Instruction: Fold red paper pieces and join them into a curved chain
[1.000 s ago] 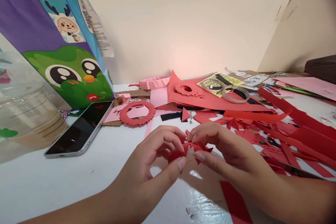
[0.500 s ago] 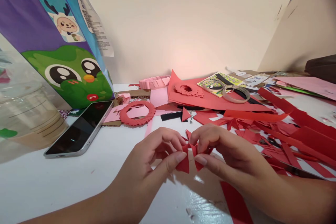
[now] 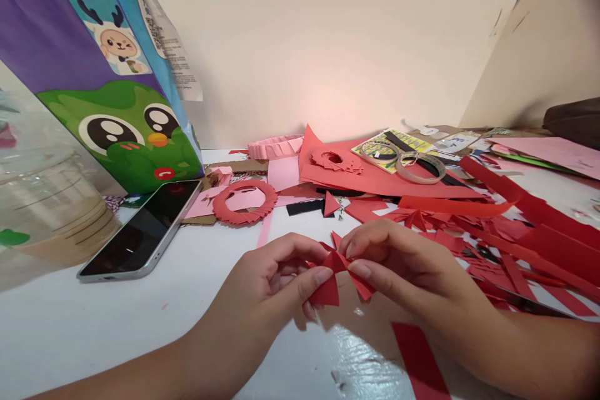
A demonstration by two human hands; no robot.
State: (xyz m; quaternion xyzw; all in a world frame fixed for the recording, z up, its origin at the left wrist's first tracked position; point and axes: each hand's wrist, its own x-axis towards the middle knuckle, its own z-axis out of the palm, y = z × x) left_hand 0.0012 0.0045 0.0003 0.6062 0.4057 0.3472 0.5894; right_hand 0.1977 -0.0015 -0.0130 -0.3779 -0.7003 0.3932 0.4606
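Observation:
A small folded red paper piece (image 3: 327,289) is held between both hands above the white table, with pointed flaps hanging down and one tip sticking up. My left hand (image 3: 274,287) pinches its left flap between thumb and fingers. On the other side, my right hand (image 3: 405,275) grips the right part with thumb and index finger. The fingers hide some of the folds. Below my right hand lies a flat red paper strip (image 3: 419,359). A pleated red paper ring (image 3: 245,202) rests on the table beyond my left hand.
At the left stand a plastic cup (image 3: 51,206) and a purple and green bag (image 3: 117,94), with a phone (image 3: 140,231) lying beside them. Red scraps (image 3: 506,250) cover the right side. Tape rolls (image 3: 420,167) sit on red sheets (image 3: 323,181) at the back.
The folded paper's right flap now slants outward to the right, and the red fold between the thumbs shows more broadly. My left fingers have shifted slightly on the paper.

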